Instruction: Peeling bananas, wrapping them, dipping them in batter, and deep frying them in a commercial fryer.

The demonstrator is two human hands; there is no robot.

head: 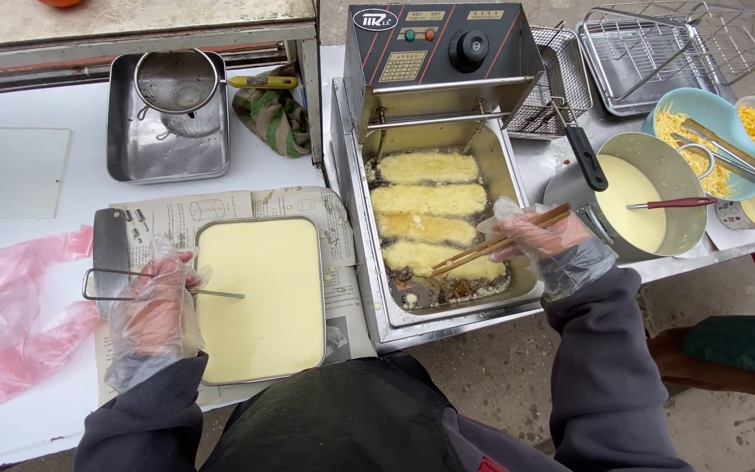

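Here, chopsticks (500,242) clenched in right hand (552,240), tips over fried strips (430,229).

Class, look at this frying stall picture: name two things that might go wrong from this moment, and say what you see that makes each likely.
The right hand, in a thin plastic glove, holds chopsticks low over the fryer, so splashing oil might burn it or melt the glove. The left hand holds a wire tool in the batter tray, which might drip onto the newspaper.
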